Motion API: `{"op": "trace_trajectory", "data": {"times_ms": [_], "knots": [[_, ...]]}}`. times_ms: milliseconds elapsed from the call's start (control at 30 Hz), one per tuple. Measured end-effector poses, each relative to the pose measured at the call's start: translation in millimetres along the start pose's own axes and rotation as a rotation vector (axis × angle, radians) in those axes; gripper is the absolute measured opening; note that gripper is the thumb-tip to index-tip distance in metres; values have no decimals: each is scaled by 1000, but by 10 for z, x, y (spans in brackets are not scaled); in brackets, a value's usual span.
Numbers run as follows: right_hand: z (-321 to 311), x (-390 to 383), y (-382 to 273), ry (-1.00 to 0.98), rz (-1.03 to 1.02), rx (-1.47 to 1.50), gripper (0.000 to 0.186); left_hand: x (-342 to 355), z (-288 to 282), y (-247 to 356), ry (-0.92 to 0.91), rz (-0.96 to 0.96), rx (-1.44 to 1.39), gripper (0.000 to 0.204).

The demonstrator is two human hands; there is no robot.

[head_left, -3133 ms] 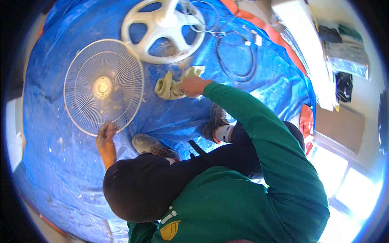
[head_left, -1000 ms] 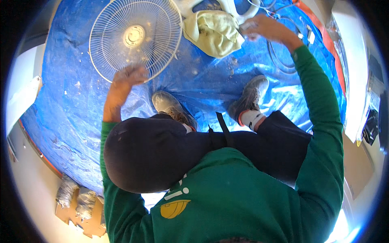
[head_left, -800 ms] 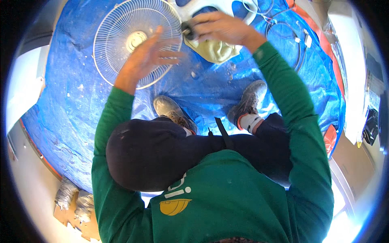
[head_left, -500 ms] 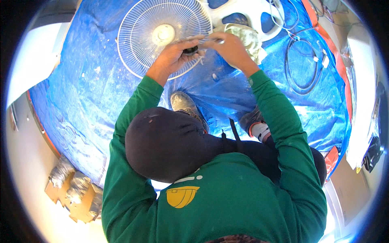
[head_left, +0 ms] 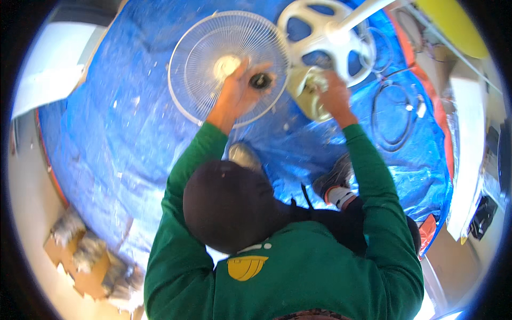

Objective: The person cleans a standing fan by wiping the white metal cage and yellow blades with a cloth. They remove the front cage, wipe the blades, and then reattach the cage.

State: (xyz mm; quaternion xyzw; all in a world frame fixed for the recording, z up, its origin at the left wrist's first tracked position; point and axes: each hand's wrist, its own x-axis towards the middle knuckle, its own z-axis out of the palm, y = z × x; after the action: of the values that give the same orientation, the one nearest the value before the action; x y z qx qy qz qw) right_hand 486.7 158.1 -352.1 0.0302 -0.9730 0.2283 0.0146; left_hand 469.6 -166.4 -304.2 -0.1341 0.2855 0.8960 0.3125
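My left hand [head_left: 240, 93] is palm up over the fan's white wire grille [head_left: 184, 80], which lies face up on a blue tarp. A small round black part [head_left: 260, 81] rests in its fingers, held there. To the right, my right hand [head_left: 336, 96] has its fingers closed on the bunched top of a pale yellow-green cloth [head_left: 308, 101]. That cloth lies between the grille and a white fan base [head_left: 298, 48] with large round-cornered openings. Motion blur softens both hands.
A white pole [head_left: 362, 16] rises from the base at the upper right. A coiled black cable [head_left: 377, 125] lies right of the cloth. My shoes [head_left: 335, 176] stand on the blue tarp [head_left: 117, 144]. Cardboard with wrapped bundles [head_left: 88, 261] sits at the lower left.
My hands were together over the grille's right edge. Now they are apart: the right has moved right and down onto the cloth, while the left keeps the black part. The view has shifted.
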Motion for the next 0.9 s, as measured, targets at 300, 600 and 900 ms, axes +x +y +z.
{"op": "trace_trajectory", "data": {"times_ms": [300, 600, 900], "knots": [[-1358, 281, -1738, 487, -542, 169, 35, 275, 1314, 489, -203, -78, -55, 36], [-3651, 512, -1892, 880, -802, -239, 50, 37, 3696, 1133, -552, 57, 99, 34], [-4597, 367, -2014, 793, -795, -484, 48, 54, 4437, 962, -794, 35, 5, 28]]}}
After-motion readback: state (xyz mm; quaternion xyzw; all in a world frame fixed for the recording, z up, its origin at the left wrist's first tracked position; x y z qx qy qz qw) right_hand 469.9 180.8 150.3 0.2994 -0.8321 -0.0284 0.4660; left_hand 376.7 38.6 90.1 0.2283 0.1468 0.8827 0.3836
